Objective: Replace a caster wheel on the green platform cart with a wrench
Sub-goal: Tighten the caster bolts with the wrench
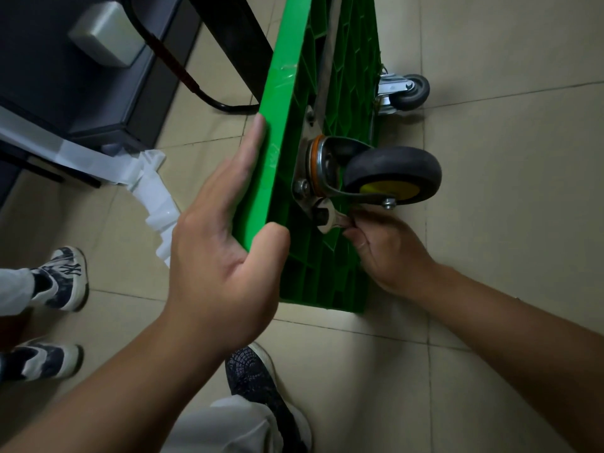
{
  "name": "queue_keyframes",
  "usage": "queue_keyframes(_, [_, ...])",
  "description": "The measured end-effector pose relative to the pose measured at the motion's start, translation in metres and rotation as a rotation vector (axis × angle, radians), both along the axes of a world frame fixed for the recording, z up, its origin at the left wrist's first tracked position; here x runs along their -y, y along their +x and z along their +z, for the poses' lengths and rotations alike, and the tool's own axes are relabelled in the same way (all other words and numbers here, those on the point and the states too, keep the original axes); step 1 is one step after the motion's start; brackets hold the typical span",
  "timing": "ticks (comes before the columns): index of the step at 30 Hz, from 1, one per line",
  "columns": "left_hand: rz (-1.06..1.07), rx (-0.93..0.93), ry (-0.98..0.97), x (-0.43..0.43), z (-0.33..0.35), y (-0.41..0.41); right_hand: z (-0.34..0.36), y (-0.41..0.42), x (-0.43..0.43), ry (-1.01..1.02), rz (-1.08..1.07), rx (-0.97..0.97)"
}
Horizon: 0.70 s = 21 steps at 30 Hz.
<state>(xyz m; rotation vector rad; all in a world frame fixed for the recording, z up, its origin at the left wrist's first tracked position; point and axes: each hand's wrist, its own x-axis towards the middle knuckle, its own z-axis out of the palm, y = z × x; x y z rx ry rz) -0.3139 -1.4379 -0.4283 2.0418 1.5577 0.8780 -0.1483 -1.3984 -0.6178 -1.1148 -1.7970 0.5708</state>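
Note:
The green platform cart point(287, 93) stands on its edge on the tiled floor, its ribbed underside facing right. A black caster wheel point(392, 173) with a yellow hub sits on a metal mounting plate near the cart's near end. My left hand point(225, 230) holds the cart's flat side, fingers spread and thumb hooked over its edge. My right hand point(389, 253) grips a small metal wrench point(330, 219), whose head sits on a bolt at the plate's lower corner. Most of the wrench handle is hidden in my fingers.
A second, grey caster point(411, 91) is mounted farther along the cart. Dark furniture point(81, 93) and the cart's black handle tube point(183, 73) are on the left. Another person's shoes point(62, 279) stand at the left edge. My own shoe point(258, 380) is below the cart.

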Motion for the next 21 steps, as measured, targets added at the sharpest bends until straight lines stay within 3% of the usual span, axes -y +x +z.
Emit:
queue_keyframes(3, [0.001,0.0,-0.009,0.001,-0.001,-0.001,-0.001,0.003,-0.004,-0.029,0.072,0.019])
queue_keyframes(8, [-0.007,-0.001,-0.004,0.002,0.0,0.002,-0.004,0.018,-0.002,-0.297,0.148,0.11])
queue_keyframes(13, [0.007,-0.003,-0.008,0.001,0.0,0.005,0.007,0.013,0.007,-0.146,0.159,-0.01])
queue_keyframes(18, [0.018,0.01,-0.018,0.001,0.001,0.003,0.019,0.005,0.004,-0.203,0.173,-0.004])
queue_keyframes(21, [0.012,-0.007,-0.004,0.001,0.002,0.004,0.013,0.01,0.001,-0.137,0.175,-0.015])
